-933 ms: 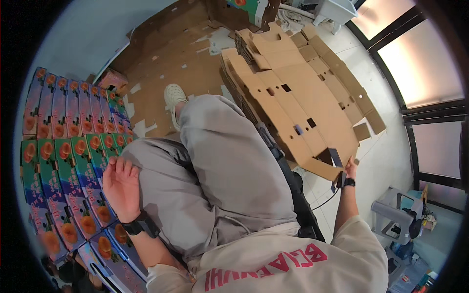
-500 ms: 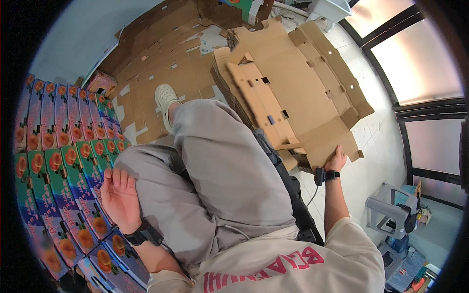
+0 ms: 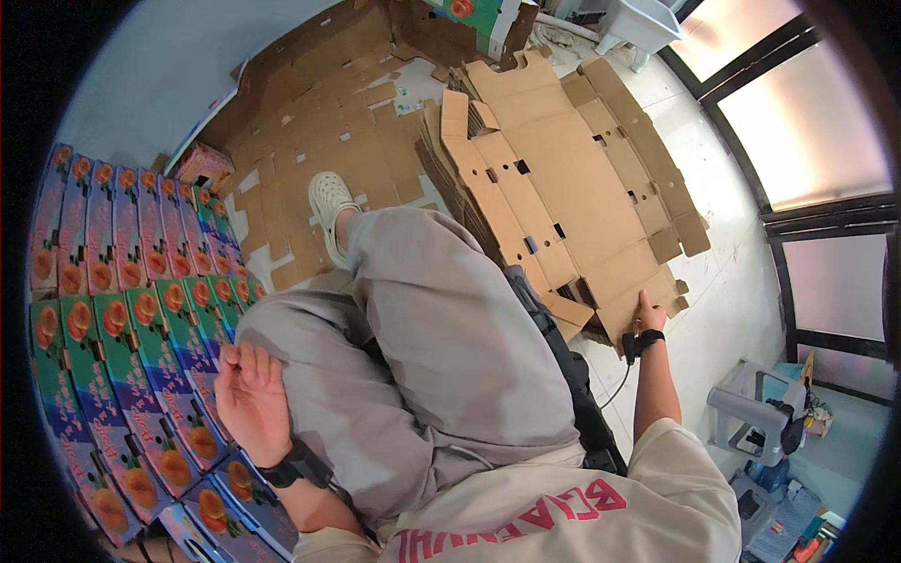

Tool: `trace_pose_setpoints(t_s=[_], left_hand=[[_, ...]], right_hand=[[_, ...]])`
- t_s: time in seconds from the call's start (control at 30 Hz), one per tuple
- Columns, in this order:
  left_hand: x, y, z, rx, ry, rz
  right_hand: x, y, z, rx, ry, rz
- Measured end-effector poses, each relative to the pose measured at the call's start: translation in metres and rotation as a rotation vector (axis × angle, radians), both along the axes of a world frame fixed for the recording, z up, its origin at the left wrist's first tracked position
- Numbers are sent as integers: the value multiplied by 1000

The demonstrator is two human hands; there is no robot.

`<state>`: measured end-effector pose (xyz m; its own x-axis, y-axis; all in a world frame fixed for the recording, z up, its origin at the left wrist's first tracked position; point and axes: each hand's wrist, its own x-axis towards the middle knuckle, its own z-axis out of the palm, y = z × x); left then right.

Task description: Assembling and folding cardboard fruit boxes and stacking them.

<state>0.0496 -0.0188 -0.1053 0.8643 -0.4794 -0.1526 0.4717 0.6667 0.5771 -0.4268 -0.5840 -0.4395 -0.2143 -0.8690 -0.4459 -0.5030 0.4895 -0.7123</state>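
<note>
At the right, my right hand point(image 3: 649, 317) grips the near corner of a flattened brown cardboard box point(image 3: 572, 178), thumb on top and the other fingers mostly hidden beneath. That flat box, with fold lines, slots and side flaps, tops a stack of similar sheets point(image 3: 446, 178) beside my right leg. My left hand point(image 3: 251, 399) rests by my left thigh with nothing in it, fingers loosely bent and slightly apart. Close to it stand rows of printed cartons point(image 3: 122, 328) in green, blue and pink with orange fruit pictures.
Cardboard sheets point(image 3: 310, 141) cover the floor ahead, where my shoe point(image 3: 330, 211) rests. A grey plastic stool point(image 3: 755, 408) stands at the right on white tiles point(image 3: 727, 249). Dark-framed frosted panels point(image 3: 798, 113) line the right side. A white basin point(image 3: 638, 23) is at the back.
The top cardboard has shifted and lies flatter, its left flaps spread out more. My right hand stays on its near corner. The view has shifted slightly; my left hand remains by my thigh.
</note>
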Motion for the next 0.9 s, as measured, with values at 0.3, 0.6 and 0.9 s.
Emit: trace_pose_setpoints(t_s=[0.3,0.6,0.9], left_hand=[[11,13,5,53,64,7],[10,8,5,110,-28,-15],[11,10,7,150,-84,-53]], right_hand=[[0,-24,19,188,495,436],[63,71,85,-481,636,1144],[98,60,99,-276,222,1356]])
